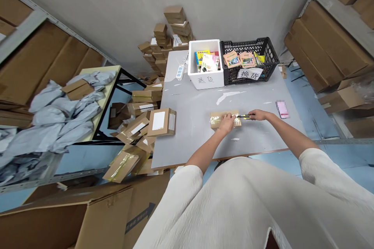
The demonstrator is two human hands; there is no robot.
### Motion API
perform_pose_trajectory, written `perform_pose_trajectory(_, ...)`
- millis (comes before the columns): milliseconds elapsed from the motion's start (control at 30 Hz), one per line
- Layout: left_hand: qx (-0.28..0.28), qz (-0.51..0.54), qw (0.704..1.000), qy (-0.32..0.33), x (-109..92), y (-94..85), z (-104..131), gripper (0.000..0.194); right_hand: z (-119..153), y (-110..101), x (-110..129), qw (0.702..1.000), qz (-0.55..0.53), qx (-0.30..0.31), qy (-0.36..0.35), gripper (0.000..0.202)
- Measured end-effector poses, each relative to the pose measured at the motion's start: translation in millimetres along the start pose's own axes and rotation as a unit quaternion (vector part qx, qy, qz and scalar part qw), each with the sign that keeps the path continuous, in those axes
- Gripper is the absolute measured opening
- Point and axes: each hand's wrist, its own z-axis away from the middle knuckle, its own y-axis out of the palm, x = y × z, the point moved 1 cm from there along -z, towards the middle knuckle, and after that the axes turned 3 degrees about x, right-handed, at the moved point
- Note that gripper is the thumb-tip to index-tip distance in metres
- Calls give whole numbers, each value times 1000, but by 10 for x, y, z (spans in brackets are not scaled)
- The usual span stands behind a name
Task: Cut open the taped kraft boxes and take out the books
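Note:
A small cardboard box [215, 120] with clear tape across its top lies on the grey table in front of me. My left hand [226, 123] presses on it from above and holds it in place, fingers toward its middle. In my right hand [258, 114] is a black and yellow utility knife [247, 116], gripped just right of the box. Its tip points left and reaches the box's right part, close to my left fingers. Whether the blade cuts into the tape is too small to tell.
On the grey table [193, 136] stand a white bin [206, 81] and a black crate [248, 79], both holding booklets. A power strip [180, 72], a labelled box [159, 122] and a pink item [282, 109] lie there too. Parcels are heaped left; a large open carton [109, 214] stands lower left.

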Motion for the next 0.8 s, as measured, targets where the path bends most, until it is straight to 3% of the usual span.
perform_pose_trajectory(300,-2,30,1000,-4,-8,-26,16,63,203,155,-4,999,-26,28,37,31)
perform_pose_trajectory(533,-18,52,998,10,24,-68,73,74,246,333,91,987,-150,-47,41,37)
perform_pose_trajectory(600,-47,72,996,0,20,-98,87,66,324,318,85,980,-177,-73,50,37)
perform_pose_trajectory(700,-91,88,991,-41,1,-156,59,49,469,288,83,980,-163,-110,31,36)
perform_pose_trajectory(800,-97,80,990,-57,-26,-190,-5,47,589,322,110,987,-84,-137,-2,38)
